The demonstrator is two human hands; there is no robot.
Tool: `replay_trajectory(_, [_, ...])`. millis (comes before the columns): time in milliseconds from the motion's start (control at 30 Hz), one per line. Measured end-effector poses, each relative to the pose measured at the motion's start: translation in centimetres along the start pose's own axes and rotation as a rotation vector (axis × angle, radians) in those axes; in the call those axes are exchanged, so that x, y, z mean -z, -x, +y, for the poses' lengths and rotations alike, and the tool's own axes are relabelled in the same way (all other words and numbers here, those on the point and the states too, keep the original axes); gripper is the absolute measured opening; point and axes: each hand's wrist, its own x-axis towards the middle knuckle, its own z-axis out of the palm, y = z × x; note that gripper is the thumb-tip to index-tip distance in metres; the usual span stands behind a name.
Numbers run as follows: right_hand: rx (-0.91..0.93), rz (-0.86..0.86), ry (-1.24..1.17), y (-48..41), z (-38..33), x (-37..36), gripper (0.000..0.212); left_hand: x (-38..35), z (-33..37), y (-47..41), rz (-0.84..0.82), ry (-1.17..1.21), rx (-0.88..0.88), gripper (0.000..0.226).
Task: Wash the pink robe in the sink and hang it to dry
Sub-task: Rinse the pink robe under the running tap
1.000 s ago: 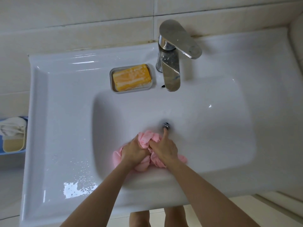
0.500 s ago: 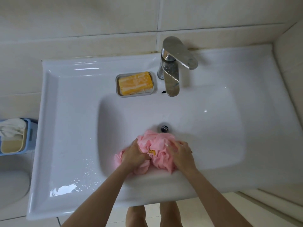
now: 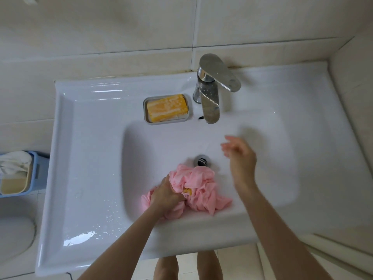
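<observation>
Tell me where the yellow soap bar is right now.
In the head view, the yellow soap bar lies in a grey dish on the back ledge of the sink, just left of the faucet.

The right hand (image 3: 240, 156), middle right of the frame, is smeared with blur, so its fingertips don't read clearly. The left hand (image 3: 167, 196) has its fingertips buried in the crumpled pink fabric robe (image 3: 199, 184). There's a tiny yellow patch (image 3: 187, 191) in the folds, no idea what. The light blue plastic basket (image 3: 39, 170) gets chopped by the left edge, same for the white rounded object (image 3: 14, 239) at lower left.
</observation>
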Motion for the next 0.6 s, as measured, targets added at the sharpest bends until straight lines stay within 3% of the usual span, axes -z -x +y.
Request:
replay_trajectory(67, [-0.004,-0.075,-0.253,-1.2,-5.9,0.8,0.033,0.0,0.1,0.0,0.005,0.005,-0.001,0.095])
replay_trajectory(133, [-0.048,-0.256,-0.324,-2.2,-11.2,1.1,0.024,0.0,0.1,0.2,0.009,0.013,0.005,0.093])
replay_trajectory(267, [-0.086,-0.415,-0.242,-4.0,-16.6,0.6,0.015,0.0,0.2,0.3,0.016,0.031,0.012,0.09])
replay_trajectory(400, [-0.017,-0.462,-0.136,-4.6,-16.3,1.4,0.022,-0.2,0.3,0.3,0.041,0.067,-0.015,0.073])
replay_trajectory(500, [0.001,-0.386,-0.178,-3.3,-12.4,2.2,0.021,-0.1,0.4,0.4,0.041,0.054,-0.02,0.073])
replay_trajectory(600, [-0.235,-0.156,-0.176,-3.5,-4.7,1.1,0.014,-0.1,0.2,0.4,0.039,0.042,-0.025,0.081])
